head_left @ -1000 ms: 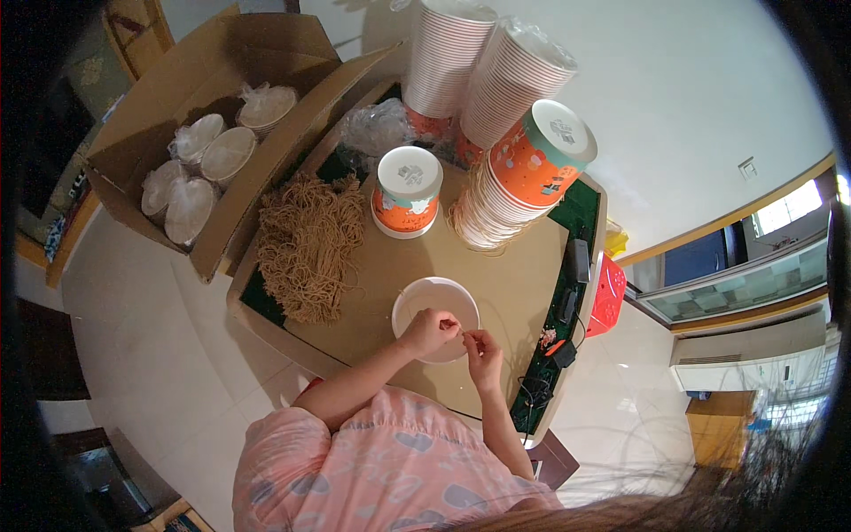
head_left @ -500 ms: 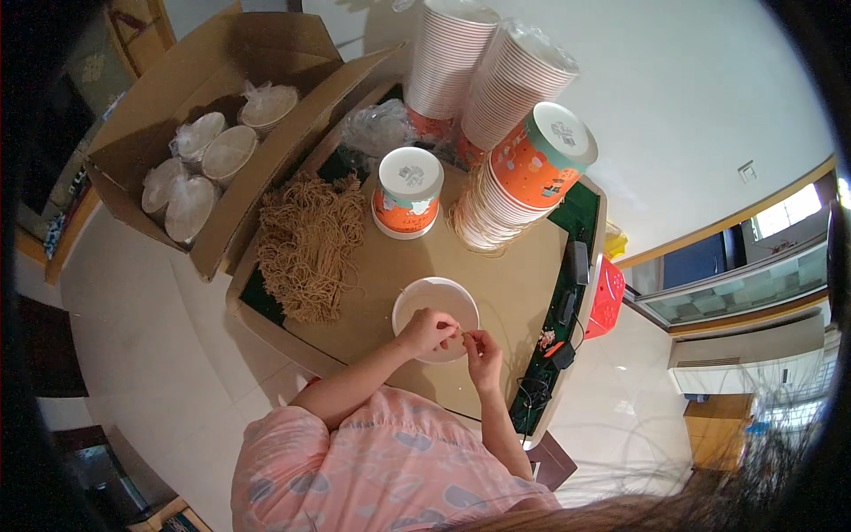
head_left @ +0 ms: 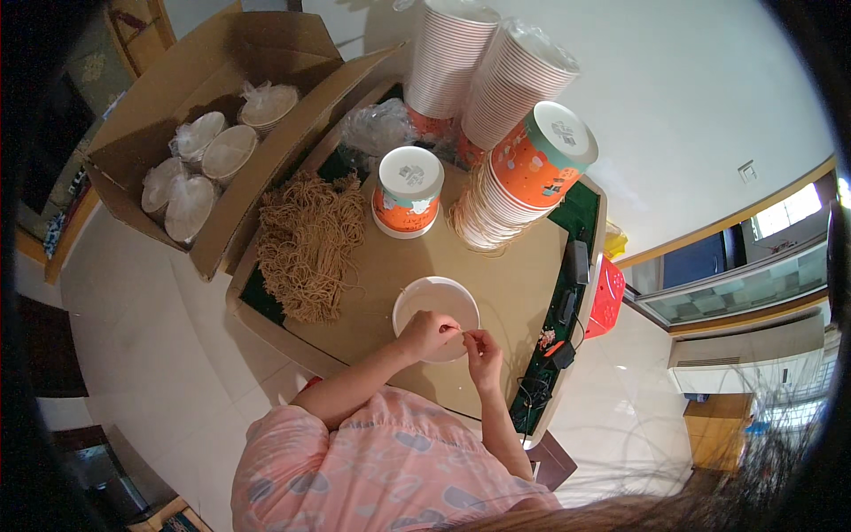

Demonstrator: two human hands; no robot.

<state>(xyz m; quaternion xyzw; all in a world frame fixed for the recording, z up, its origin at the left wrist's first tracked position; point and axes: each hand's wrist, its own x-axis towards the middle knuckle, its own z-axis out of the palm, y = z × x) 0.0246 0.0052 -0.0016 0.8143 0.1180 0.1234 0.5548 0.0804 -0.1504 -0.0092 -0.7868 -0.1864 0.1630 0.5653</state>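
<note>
A white round lid (head_left: 436,303) lies on the brown cardboard table top (head_left: 514,284). My left hand (head_left: 427,333) rests over the lid's near edge with its fingers pinched. Just to its right, my right hand (head_left: 483,348) is pinched too. A thin string (head_left: 462,332) seems to run between the two hands; it is too fine to see well. A heap of tan strings (head_left: 310,244) lies to the left of the lid.
An orange paper cup with a white lid (head_left: 408,191) stands behind the lid. Tall stacks of cups (head_left: 496,97) lean at the back. An open cardboard box (head_left: 204,133) with bagged lids sits at the left. A black device and cables (head_left: 567,301) lie at the table's right edge.
</note>
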